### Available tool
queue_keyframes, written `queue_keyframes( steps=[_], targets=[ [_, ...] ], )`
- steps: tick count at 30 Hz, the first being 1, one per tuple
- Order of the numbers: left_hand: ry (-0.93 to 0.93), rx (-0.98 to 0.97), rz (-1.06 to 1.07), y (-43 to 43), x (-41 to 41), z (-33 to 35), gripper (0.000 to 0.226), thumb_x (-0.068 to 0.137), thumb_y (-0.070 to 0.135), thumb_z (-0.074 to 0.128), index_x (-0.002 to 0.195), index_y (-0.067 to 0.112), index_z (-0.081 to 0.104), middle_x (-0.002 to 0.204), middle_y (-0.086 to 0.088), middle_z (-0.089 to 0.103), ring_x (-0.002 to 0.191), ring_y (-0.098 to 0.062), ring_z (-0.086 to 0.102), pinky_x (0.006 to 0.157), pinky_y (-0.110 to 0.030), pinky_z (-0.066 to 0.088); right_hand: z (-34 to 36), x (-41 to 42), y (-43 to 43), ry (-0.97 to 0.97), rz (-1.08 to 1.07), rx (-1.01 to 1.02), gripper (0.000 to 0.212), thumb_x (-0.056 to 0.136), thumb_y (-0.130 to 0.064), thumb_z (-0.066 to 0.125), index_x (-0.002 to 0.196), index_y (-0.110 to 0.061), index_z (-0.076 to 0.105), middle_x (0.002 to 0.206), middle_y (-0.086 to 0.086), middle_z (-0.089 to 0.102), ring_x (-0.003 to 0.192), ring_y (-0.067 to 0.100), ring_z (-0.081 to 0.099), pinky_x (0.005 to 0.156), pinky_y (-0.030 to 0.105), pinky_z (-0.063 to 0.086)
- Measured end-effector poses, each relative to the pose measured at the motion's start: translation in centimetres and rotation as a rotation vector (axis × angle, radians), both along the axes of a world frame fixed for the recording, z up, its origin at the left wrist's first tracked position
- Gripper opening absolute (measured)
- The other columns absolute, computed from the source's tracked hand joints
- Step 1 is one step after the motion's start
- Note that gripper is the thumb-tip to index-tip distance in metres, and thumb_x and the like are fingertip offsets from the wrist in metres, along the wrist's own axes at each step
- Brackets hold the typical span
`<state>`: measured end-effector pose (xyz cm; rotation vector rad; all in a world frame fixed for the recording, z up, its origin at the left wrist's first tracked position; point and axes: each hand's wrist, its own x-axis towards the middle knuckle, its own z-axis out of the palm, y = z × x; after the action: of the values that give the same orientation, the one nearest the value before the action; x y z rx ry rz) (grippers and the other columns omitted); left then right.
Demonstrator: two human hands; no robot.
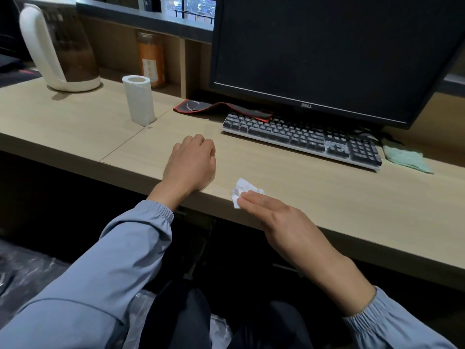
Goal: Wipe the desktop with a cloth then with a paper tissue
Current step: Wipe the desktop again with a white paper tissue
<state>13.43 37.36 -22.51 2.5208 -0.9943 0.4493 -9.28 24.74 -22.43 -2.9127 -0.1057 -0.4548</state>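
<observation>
Head view: right hand (274,215) flat, fingers straight and together, pressing crumpled white tissue (240,187) on desk (327,195) near front edge. Left hand (191,162) rests on desk, fingers curled under, nothing seen inside. Green cloth (407,159) lies just right of keyboard (302,137). Paper roll (139,99) stands far left.

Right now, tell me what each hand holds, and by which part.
Nothing is gripped. The right hand presses straight fingers on the near edge of the crumpled paper tissue on the desktop. The left hand rests curled, nothing visible in it.
</observation>
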Motion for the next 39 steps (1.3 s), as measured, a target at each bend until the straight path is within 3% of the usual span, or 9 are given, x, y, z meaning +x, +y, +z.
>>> queue_keyframes(
  steps=[7, 12, 17, 20, 23, 27, 31, 34, 39],
  targets=[
    [-0.007, 0.008, -0.004, -0.1, -0.1, 0.1, 0.022, 0.1, 0.023, 0.044, 0.111, 0.018, 0.063, 0.114, -0.003, 0.06, 0.105, -0.026, 0.051, 0.092, -0.043, 0.04, 0.3, -2.7, -2.6, -0.002, -0.028, 0.023, 0.087, 0.071, 0.023, 0.055, 0.14, -0.03, 0.057, 0.149, -0.011, 0.051, 0.134, 0.01, 0.049, 0.091, 0.036, 0.056],
    [-0.036, 0.014, -0.002, -0.5, -0.5, 0.5, 0.021, 0.101, 0.025, 0.048, 0.115, 0.017, 0.062, 0.116, -0.004, 0.06, 0.103, -0.027, 0.052, 0.089, -0.042, 0.041, 1.0, -2.7, -2.7, 0.022, -0.007, 0.028, 0.091, 0.068, 0.023, 0.044, 0.142, -0.029, 0.054, 0.152, -0.009, 0.046, 0.138, 0.013, 0.046, 0.101, 0.037, 0.052],
    [-0.001, -0.12, -0.068, -2.6, -3.7, 0.8, 0.02, 0.101, 0.024, 0.053, 0.117, 0.018, 0.063, 0.12, -0.001, 0.06, 0.111, -0.026, 0.052, 0.093, -0.042, 0.039, 1.5, -2.3, -3.4, 0.079, 0.012, 0.061, 0.095, 0.067, 0.022, 0.044, 0.144, -0.033, 0.052, 0.154, -0.015, 0.041, 0.142, 0.002, 0.036, 0.111, 0.028, 0.04],
    [0.014, -0.102, -0.097, -4.4, -4.7, 0.5, 0.021, 0.101, 0.024, 0.052, 0.118, 0.02, 0.063, 0.121, 0.0, 0.059, 0.113, -0.025, 0.052, 0.094, -0.041, 0.039, 2.1, -1.0, -4.1, 0.133, 0.03, 0.115, 0.068, 0.091, 0.009, 0.05, 0.144, -0.034, 0.053, 0.155, -0.018, 0.038, 0.143, -0.002, 0.03, 0.114, 0.022, 0.032],
    [0.015, -0.092, -0.072, -4.9, -4.6, -0.1, 0.021, 0.102, 0.024, 0.05, 0.119, 0.02, 0.062, 0.119, 0.0, 0.06, 0.109, -0.025, 0.052, 0.091, -0.039, 0.039, 1.7, 1.9, -5.6, 0.091, 0.022, 0.024, 0.039, 0.101, -0.015, 0.055, 0.136, -0.033, 0.057, 0.147, -0.017, 0.051, 0.137, 0.003, 0.043, 0.104, 0.028, 0.046],
    [0.019, -0.074, -0.063, -4.9, -4.4, -0.6, 0.021, 0.102, 0.026, 0.048, 0.118, 0.022, 0.061, 0.118, 0.003, 0.06, 0.108, -0.022, 0.051, 0.092, -0.038, 0.04, 2.5, 6.0, -7.6, 0.102, -0.105, -0.09, 0.042, 0.098, -0.009, 0.051, 0.132, -0.033, 0.058, 0.135, -0.005, 0.062, 0.11, 0.027, 0.065, 0.09, 0.042, 0.053],
    [0.022, -0.059, -0.064, -4.8, -4.4, -0.5, 0.021, 0.101, 0.025, 0.046, 0.115, 0.021, 0.062, 0.116, 0.003, 0.058, 0.107, -0.021, 0.05, 0.092, -0.037, 0.039, 4.5, 9.6, -8.6, 0.192, -0.197, -0.187, 0.049, 0.097, 0.001, 0.04, 0.135, -0.024, 0.056, 0.11, 0.013, 0.068, 0.09, 0.031, 0.063, 0.077, 0.04, 0.049],
    [0.03, -0.063, -0.06, -4.6, -4.4, -0.5, 0.022, 0.101, 0.024, 0.045, 0.115, 0.02, 0.062, 0.116, 0.003, 0.058, 0.108, -0.02, 0.049, 0.092, -0.037, 0.038, 4.5, 12.3, -9.6, 0.217, -0.257, -0.199, 0.056, 0.094, 0.004, 0.037, 0.139, -0.026, 0.053, 0.109, 0.015, 0.066, 0.087, 0.032, 0.061, 0.07, 0.037, 0.046],
    [0.039, -0.05, -0.062, -4.6, -4.6, -0.3, 0.024, 0.1, 0.025, 0.044, 0.115, 0.019, 0.062, 0.117, 0.002, 0.059, 0.108, -0.021, 0.049, 0.094, -0.038, 0.04, 4.8, 14.2, -9.5, 0.248, -0.301, -0.227, 0.045, 0.098, 0.004, 0.037, 0.132, -0.018, 0.057, 0.091, 0.009, 0.055, 0.077, 0.028, 0.052, 0.069, 0.035, 0.042]
  ],
)
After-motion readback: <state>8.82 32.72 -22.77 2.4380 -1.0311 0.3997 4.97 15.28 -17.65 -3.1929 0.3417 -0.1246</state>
